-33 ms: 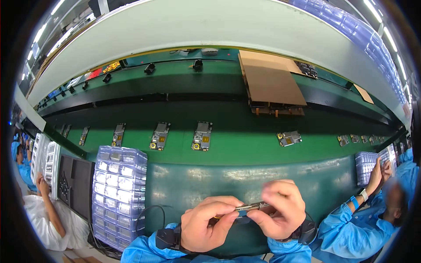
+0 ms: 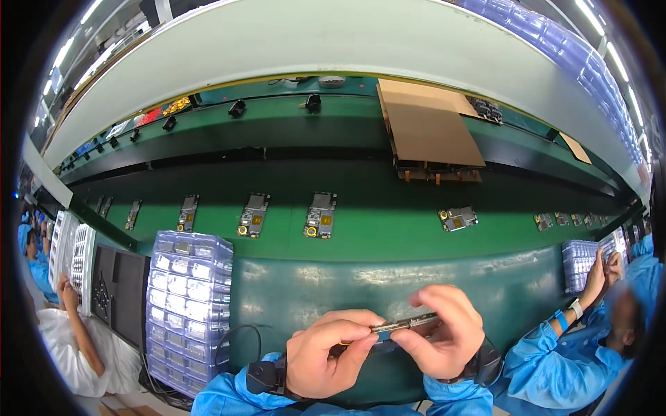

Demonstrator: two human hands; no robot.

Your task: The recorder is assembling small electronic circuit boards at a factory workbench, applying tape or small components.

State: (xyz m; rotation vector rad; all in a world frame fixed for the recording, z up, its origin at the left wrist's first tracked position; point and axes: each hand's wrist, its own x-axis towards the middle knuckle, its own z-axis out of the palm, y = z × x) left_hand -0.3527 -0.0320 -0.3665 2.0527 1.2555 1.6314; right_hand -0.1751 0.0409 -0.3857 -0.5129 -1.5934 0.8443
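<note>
Above the near part of the green bench, a thin circuit board [image 2: 409, 323] is held nearly edge-on, so its faces are mostly hidden. My left hand [image 2: 329, 353] pinches its left end between thumb and fingers. At the other end, my right hand [image 2: 447, 336] has its thumb against the near edge and its fingers curled around the far side, the index finger raised off the board. A blue strip shows along the board's lower side. Beyond my hands, several similar circuit boards [image 2: 320, 215] lie spaced out on the green surface.
Left of my hands stands a stack of clear plastic trays [image 2: 187, 312], with a black cable [image 2: 239, 327] beside it. A cardboard sheet [image 2: 430, 128] rests on the shelf ahead. Co-workers sit on both sides; one blue sleeve [image 2: 548, 357] is close at right.
My right fingers have shifted slightly, with the index finger lifted a little, and more of the board's edge shows. My left hand stays in place.
</note>
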